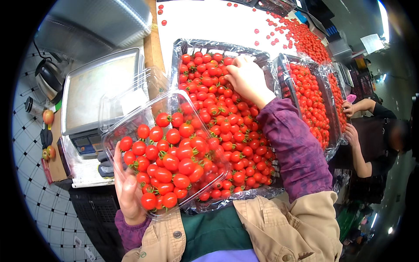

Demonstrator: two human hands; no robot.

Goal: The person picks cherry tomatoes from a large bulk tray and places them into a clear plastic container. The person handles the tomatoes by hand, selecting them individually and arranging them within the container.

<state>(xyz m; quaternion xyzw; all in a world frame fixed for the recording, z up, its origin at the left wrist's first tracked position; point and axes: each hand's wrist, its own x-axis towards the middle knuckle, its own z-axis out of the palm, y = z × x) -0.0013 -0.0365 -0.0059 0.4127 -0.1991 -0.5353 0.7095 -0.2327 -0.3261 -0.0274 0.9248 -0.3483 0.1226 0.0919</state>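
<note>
My left hand (pixel 128 188) holds a clear plastic clamshell container (pixel 220 178) by its near left side, tilted over the near left part of a crate. Red cherry tomatoes (pixel 171 162) with green calyxes lie inside it, and its clear lid (pixel 109 111) hangs back to the left. My right hand (pixel 244 73) reaches into the far part of the plastic-lined black crate (pixel 275 75), its fingers bent down at the cherry tomatoes (pixel 226 131) there. Whether a tomato is between those fingertips is hidden.
Left are a weighing scale (pixel 101 88), stacked clear containers (pixel 98 23) and an electric kettle (pixel 49 78). Loose tomatoes (pixel 307 39) lie on the white table (pixel 203 19). Right of my crate stand more lined crates (pixel 288 82); a co-worker's hands (pixel 352 134) are at the farthest.
</note>
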